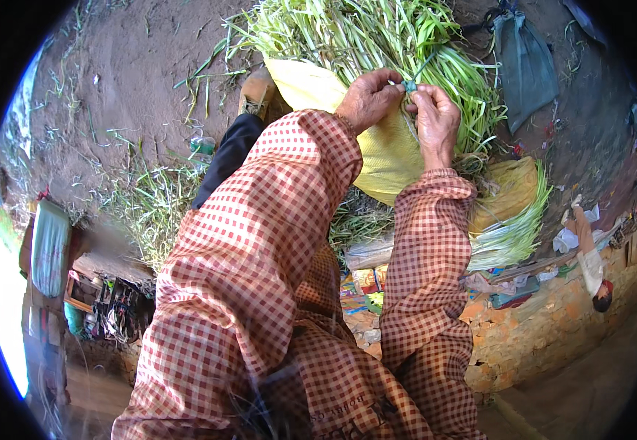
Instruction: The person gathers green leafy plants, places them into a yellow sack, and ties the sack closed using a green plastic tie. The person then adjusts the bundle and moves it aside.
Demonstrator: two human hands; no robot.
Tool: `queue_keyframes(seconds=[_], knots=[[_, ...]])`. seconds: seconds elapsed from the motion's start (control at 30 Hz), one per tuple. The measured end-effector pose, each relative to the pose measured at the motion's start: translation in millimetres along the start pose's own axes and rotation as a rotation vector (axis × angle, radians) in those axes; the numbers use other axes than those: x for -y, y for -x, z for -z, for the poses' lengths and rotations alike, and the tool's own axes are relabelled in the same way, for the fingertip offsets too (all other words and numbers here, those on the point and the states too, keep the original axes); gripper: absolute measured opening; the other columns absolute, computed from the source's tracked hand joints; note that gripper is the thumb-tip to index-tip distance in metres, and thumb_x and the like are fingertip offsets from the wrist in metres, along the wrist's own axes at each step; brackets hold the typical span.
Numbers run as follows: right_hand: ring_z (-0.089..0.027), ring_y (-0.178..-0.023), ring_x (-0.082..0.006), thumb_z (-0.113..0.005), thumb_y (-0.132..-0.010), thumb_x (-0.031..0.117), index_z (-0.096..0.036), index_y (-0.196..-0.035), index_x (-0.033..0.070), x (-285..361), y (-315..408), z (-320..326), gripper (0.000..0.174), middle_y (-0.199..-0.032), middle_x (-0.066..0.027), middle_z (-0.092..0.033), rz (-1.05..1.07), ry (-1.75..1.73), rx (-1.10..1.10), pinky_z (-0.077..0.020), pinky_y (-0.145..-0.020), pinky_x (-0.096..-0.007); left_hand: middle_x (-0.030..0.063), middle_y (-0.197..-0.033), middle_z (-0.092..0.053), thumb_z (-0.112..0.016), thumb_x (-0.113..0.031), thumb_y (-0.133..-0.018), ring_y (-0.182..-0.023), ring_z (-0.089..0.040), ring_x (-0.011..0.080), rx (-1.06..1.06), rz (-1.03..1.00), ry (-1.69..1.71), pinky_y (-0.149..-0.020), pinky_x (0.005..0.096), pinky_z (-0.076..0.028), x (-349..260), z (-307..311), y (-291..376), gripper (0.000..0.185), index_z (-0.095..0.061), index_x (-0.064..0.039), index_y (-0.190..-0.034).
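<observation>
My left hand [372, 100] and my right hand [437, 121] meet over a yellow woven sack [387, 159]. Pinched between the fingertips of both is a small bunched knot of blue-green cord [410, 86]. A thin dark strand runs up from it across the leaves. Just beyond my fingers lies a large pile of long green leaves [346, 33], pale at some ends and partly resting against the sack. Part of the sack is hidden beneath my hands and sleeves.
A dark green-blue bag [525, 71] lies on the soil at right. Nearer sits another yellow sack [508, 187] beside pale-stemmed greens [508, 242]. A shoe [256, 91] rests left of the sack. By a stone wall [538, 330] at far right is another person [588, 253].
</observation>
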State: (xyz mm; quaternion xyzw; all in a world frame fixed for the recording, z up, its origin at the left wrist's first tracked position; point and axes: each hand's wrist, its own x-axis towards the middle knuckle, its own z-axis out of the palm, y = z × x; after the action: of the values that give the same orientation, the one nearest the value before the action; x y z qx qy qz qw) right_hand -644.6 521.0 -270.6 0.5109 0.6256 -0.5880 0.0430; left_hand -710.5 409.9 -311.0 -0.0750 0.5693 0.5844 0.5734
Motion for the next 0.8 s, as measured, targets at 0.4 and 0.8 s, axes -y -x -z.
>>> queue_keyframes(seconds=[0.4,0.8], knots=[[-0.055,-0.058,-0.0074,-0.059,-0.080,0.009,-0.060,-0.088,0.000,0,-6,7,0.012,-0.069,-0.0025,-0.058,-0.233,-0.260,-0.002,-0.0415,-0.047,-0.0173,0.0022,-0.086,-0.063,-0.060,-0.011,-0.084,-0.080,-0.056,0.0100,0.011,0.074,0.052,-0.076,0.0249,-0.045,-7,-2,-4,0.018,-0.061,-0.002,-0.099],[-0.056,-0.056,-0.0200,-0.057,-0.082,0.016,-0.060,-0.081,-0.001,40,-23,13,0.018,-0.066,-0.0135,-0.060,0.226,0.937,0.274,-0.0420,-0.054,-0.0338,0.0067,-0.087,-0.062,-0.060,-0.004,-0.081,-0.079,-0.055,0.0128,-0.108,-0.072,0.074,-0.073,0.0264,-0.046,7,-11,-4,0.019,-0.058,0.005,-0.098]])
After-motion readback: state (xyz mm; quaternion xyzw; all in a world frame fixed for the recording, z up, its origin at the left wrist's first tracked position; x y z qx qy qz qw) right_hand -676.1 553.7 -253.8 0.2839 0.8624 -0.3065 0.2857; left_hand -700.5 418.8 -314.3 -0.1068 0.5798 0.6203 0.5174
